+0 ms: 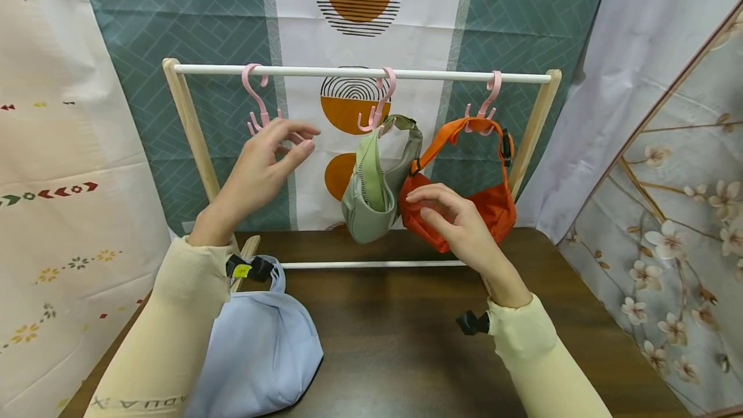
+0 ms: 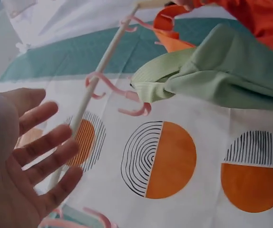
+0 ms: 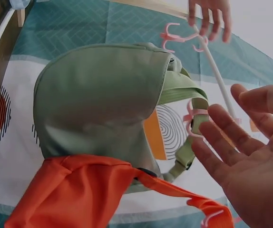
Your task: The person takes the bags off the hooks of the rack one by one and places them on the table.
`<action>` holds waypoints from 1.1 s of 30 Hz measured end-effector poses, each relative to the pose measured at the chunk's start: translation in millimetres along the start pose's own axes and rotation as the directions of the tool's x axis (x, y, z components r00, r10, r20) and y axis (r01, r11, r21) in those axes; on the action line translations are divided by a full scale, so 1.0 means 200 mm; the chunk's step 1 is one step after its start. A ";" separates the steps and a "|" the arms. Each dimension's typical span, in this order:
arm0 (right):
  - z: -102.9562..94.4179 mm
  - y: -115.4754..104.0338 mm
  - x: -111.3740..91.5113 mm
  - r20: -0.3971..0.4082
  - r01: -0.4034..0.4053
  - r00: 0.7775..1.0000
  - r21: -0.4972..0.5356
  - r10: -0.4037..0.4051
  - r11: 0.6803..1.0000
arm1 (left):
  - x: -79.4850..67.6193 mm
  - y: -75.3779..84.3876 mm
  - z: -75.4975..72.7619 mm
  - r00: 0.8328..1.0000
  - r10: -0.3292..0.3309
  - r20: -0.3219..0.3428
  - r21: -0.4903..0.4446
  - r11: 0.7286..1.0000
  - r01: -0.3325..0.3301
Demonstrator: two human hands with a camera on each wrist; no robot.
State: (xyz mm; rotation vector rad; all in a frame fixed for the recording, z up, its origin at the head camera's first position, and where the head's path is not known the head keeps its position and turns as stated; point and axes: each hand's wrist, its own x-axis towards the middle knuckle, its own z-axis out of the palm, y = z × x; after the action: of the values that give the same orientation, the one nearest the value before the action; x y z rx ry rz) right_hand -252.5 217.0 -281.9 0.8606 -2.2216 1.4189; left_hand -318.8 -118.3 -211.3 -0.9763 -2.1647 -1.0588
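A green shoulder bag [image 1: 371, 192] hangs by its strap from the middle pink hook [image 1: 380, 99]. Beside it an orange bag [image 1: 493, 208] hangs from the right pink hook [image 1: 490, 99]. My left hand [image 1: 258, 169] is raised near the left pink hook [image 1: 255, 92], fingers loosely bent and holding nothing. In front of the orange bag is my right hand [image 1: 458, 228], also holding nothing, its fingers spread in the right wrist view. A light blue bag [image 1: 261, 353] lies on the table under my left forearm, which hides part of it.
The rack has a white top rail [image 1: 325, 71], wooden legs [image 1: 536, 128] and a lower white bar [image 1: 371, 264]. It stands at the back of the dark wooden table [image 1: 395, 340]. A patterned cloth [image 1: 499, 11] hangs behind, with curtains on both sides.
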 end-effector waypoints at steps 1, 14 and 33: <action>0.00 0.00 0.01 0.000 0.003 1.000 -0.014 -0.003 1.000 | 0.03 0.01 0.00 1.000 0.009 -0.001 0.005 1.000 -0.009; 0.00 0.01 0.09 -0.002 0.058 0.998 -0.163 -0.059 0.985 | 0.37 0.11 -0.01 0.991 0.096 0.095 0.129 0.986 -0.108; -0.01 0.03 0.22 -0.027 0.073 0.997 -0.129 -0.077 0.989 | 0.59 0.19 0.11 0.975 0.078 0.210 0.397 0.904 -0.158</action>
State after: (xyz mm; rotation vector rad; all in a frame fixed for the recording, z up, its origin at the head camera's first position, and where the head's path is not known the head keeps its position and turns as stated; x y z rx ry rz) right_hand -288.5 206.8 -258.7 0.8624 -2.2053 1.2336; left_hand -362.9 -40.5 -122.1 -1.0198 -2.3150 -0.4333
